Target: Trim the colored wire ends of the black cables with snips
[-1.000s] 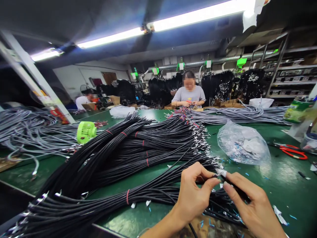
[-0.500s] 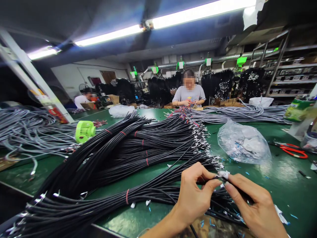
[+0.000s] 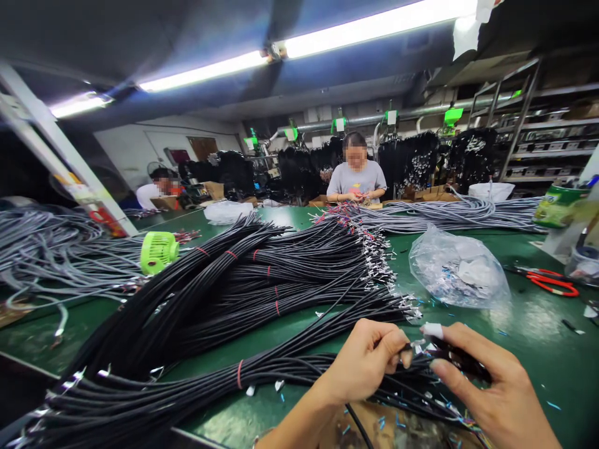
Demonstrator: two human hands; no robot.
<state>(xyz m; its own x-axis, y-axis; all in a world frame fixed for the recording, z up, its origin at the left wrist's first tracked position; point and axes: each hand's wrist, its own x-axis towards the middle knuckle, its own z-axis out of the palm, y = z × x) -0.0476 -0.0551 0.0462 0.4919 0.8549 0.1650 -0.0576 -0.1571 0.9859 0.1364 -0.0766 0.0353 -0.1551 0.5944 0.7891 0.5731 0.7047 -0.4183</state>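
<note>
My left hand point(image 3: 364, 365) is closed in a pinch on the end of a black cable point(image 3: 412, 347) at the near edge of the green table point(image 3: 538, 330). My right hand point(image 3: 486, 386) is closed too, gripping a dark cable end with a small white connector point(image 3: 433, 330) at its fingertip. The two hands meet just in front of large bundles of black cables point(image 3: 243, 293) tied with red bands, whose metal terminals point(image 3: 379, 262) fan out to the right.
A clear plastic bag of small parts point(image 3: 458, 274) lies right of the bundles. Red-handled scissors point(image 3: 552, 284) lie farther right. A green fan point(image 3: 159, 251) and grey cables point(image 3: 56, 249) are at the left. A person in a grey shirt point(image 3: 356, 178) works across the table.
Both hands have dropped slightly lower and drawn a little apart, with the white connector now on my right hand's side. The cable bundles have not moved.
</note>
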